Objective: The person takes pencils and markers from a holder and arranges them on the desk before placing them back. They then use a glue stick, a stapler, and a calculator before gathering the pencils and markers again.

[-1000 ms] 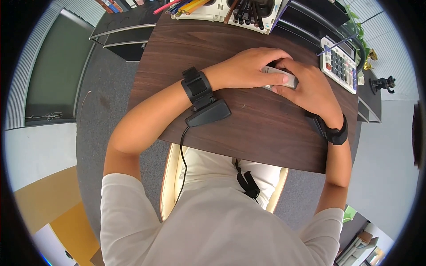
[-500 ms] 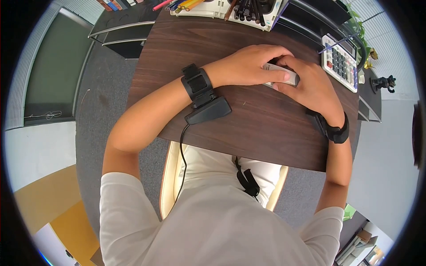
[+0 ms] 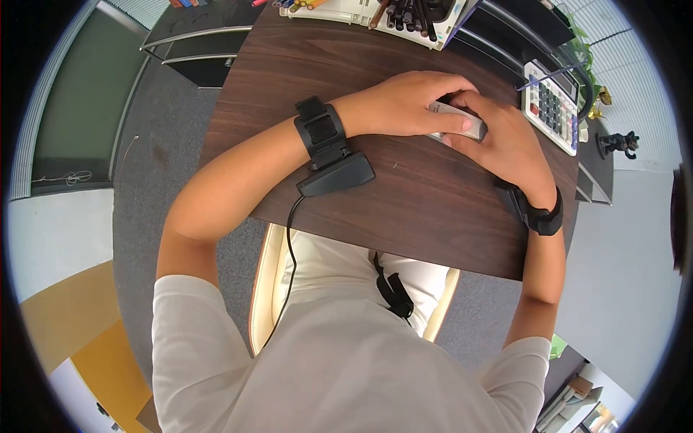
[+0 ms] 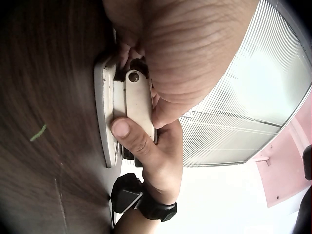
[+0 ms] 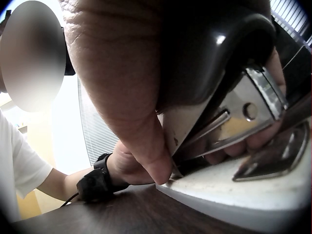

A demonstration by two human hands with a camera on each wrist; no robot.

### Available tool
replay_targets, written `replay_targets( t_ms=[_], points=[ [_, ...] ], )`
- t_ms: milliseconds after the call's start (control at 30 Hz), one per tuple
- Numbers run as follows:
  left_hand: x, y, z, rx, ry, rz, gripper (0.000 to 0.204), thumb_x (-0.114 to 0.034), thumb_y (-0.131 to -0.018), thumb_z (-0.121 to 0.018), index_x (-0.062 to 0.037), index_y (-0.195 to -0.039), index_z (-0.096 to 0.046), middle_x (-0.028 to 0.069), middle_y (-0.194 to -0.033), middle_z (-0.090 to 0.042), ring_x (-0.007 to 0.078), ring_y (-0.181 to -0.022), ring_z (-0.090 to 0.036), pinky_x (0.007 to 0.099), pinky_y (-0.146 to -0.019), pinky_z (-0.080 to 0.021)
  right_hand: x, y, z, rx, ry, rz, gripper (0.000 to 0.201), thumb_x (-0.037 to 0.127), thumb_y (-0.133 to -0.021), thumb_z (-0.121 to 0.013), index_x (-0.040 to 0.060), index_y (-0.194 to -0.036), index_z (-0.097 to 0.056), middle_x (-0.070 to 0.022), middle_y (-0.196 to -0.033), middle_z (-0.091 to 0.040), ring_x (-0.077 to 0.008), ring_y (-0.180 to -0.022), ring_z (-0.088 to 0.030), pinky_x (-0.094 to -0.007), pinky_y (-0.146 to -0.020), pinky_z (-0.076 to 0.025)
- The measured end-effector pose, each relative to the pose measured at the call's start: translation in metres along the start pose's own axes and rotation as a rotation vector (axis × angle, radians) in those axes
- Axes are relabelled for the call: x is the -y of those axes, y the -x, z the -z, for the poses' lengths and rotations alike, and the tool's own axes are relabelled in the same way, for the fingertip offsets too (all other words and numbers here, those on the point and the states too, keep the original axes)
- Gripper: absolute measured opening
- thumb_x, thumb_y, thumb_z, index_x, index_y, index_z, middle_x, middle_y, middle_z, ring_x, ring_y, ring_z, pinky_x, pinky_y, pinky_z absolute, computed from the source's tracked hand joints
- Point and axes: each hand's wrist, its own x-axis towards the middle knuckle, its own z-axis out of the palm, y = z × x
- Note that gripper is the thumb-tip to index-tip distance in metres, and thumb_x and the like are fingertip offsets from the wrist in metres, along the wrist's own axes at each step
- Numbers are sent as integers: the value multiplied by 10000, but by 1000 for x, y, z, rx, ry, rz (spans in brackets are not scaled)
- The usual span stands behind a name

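A pale stapler (image 3: 476, 131) stands on the dark wooden desk (image 3: 325, 61), between both hands. My left hand (image 3: 408, 105) holds it from the left, its thumb lying along the top. From the right, my right hand (image 3: 509, 144) grips the other end, fingers curled round the far side and thumb on the near side. In the left wrist view, the stapler's arm (image 4: 140, 100) and round rivet show beside the right thumb. The right wrist view shows the dark front cap (image 5: 195, 53) raised above the pale base (image 5: 229, 197), with the metal magazine between them.
A calculator (image 3: 552, 108) lies at the desk's right side. At the back, a white organizer (image 3: 339, 13) holds pens and pencils. A small dark figurine (image 3: 619, 144) is beyond the right edge. A black cable (image 3: 291, 245) runs down from the left wrist camera.
Both hands keep their hold on the stapler, nearly still. The head view has shifted slightly, and the left forearm appears a little higher than a second ago.
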Motion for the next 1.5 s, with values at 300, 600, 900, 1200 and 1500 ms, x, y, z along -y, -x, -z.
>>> replay_targets(
  t_ms=[300,600,900,1200,1500],
  points=[
    [0,0,0,-7,-22,-16,523,-421,-902,-613,-45,-1257,-532,130,-1094,-618,259,-1023,-596,354,-879,-461,-7,0,-5,-36,29,50,387,301,-727,-749,54,-1006,-644,-163,-752,-653,-341,-652,-625,-404,-600,-477],
    [-3,0,2,10,-3,27,551,-449,-893,-611,-45,-1259,-529,137,-1091,-612,255,-1011,-592,351,-870,-461,-1,0,0,-8,20,10,373,285,-726,-748,51,-995,-641,-173,-769,-656,-354,-699,-632,-424,-622,-478],
    [-4,0,2,9,11,23,538,-422,-901,-602,-30,-1260,-521,137,-1095,-614,238,-1014,-594,349,-876,-465,-3,0,-1,-9,-5,8,355,269,-722,-751,49,-974,-634,-169,-844,-671,-372,-780,-637,-441,-672,-488],
    [-6,0,2,31,17,63,542,-399,-905,-609,-23,-1281,-502,140,-1122,-610,236,-1034,-593,345,-889,-467,-8,1,-4,-53,-4,63,348,279,-717,-747,48,-951,-631,-163,-868,-670,-371,-796,-637,-443,-679,-493],
    [-6,-1,3,34,18,53,547,-381,-902,-622,-20,-1291,-490,139,-1137,-609,230,-1046,-592,345,-903,-466,-7,0,-2,-29,-17,46,324,275,-719,-737,47,-921,-627,-175,-835,-658,-381,-782,-628,-455,-674,-489]
  ],
)
